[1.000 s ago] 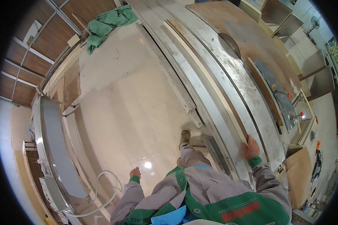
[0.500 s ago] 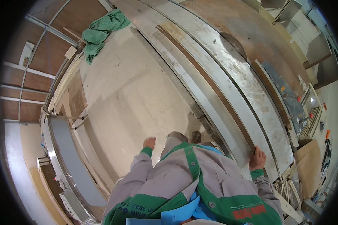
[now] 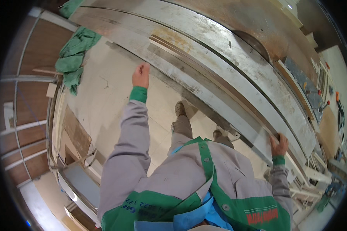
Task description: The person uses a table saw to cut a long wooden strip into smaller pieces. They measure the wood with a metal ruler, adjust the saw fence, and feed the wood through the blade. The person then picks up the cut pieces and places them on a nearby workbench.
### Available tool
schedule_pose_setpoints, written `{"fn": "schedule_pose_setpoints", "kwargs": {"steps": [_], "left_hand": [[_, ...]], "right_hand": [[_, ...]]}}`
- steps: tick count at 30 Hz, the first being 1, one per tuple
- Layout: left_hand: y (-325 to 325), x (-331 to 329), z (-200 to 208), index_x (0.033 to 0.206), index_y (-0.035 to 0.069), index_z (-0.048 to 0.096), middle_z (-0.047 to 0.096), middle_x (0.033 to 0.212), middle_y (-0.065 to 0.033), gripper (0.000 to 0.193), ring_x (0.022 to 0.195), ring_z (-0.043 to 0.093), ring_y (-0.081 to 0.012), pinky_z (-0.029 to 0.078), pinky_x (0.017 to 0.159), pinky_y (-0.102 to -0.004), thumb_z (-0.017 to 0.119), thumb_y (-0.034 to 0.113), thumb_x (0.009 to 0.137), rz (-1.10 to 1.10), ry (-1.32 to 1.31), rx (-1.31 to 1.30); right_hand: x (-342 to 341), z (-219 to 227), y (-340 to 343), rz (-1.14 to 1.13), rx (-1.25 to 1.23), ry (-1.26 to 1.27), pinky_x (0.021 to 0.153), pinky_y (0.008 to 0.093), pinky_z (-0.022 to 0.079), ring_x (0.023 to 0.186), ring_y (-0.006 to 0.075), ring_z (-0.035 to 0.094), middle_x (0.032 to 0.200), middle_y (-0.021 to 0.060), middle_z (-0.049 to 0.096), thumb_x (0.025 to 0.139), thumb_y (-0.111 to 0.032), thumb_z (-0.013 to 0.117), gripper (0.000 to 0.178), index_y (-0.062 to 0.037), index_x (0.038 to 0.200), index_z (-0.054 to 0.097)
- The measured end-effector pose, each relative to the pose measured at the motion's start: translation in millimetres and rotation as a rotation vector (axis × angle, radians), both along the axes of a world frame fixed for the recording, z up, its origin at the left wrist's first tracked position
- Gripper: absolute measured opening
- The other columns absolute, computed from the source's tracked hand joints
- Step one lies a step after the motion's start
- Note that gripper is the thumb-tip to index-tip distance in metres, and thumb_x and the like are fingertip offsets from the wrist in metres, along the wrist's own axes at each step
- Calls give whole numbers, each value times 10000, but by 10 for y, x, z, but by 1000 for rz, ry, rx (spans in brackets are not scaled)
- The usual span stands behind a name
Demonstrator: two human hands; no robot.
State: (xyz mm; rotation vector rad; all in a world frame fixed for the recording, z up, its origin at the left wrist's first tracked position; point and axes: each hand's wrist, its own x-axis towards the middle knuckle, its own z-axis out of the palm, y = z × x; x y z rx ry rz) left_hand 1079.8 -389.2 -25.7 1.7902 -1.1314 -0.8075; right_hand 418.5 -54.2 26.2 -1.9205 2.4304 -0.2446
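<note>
A long narrow board [image 3: 221, 81] with a brown edge lies along the grey metal machine table [image 3: 266, 86]. My right hand [image 3: 279, 145] grips its near right end, thumb on one side and fingers over the other. My left hand [image 3: 141, 75] is raised at the table's front edge, near the far end of the board but apart from it. Its fingers are curled in, and nothing shows in them.
Green cloth [image 3: 76, 48] hangs at the far left. Wood sheets [image 3: 75, 125] lean by the left wall. A second wooden strip [image 3: 295, 88] lies on the table beside a dark plate with red knobs. Wood offcuts [image 3: 316, 165] are piled at the right.
My left hand has reached forward from beside my body to the table's front edge. I have stepped and turned closer to the table. My right hand stays on the board's end.
</note>
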Motion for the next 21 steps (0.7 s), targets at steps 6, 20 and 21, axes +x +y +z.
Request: {"fn": "schedule_pose_setpoints", "kwargs": {"steps": [6, 20, 21], "left_hand": [[-1338, 247, -222, 1276, 79, 686, 667, 900, 2, 568, 674, 550, -89, 462, 554, -270, 674, 556, 968, -101, 55, -82], [-1282, 246, -71, 1125, -3, 713, 727, 970, -44, 398, 890, 656, -118, 542, 773, -255, 848, 279, 879, -37, 213, 47], [-1287, 271, -86, 1109, -3, 710, 723, 961, -42, 386, 870, 650, -110, 538, 749, -250, 850, 270, 876, -48, 203, 44]], "right_hand": [[1348, -119, -1170, -136, -16, -223, 843, 446, 502, 926, 314, 642, 997, 130, 691, 839, -481, 821, 513, -42, 1064, 679], [1804, -362, -1144, -155, -247, -35, 930, 434, 419, 965, 285, 596, 1015, 61, 663, 769, -538, 856, 575, -118, 1108, 657], [1809, -373, -1139, -160, -214, 3, 936, 440, 415, 977, 286, 593, 1031, 62, 662, 775, -555, 842, 586, -123, 1122, 653]]}}
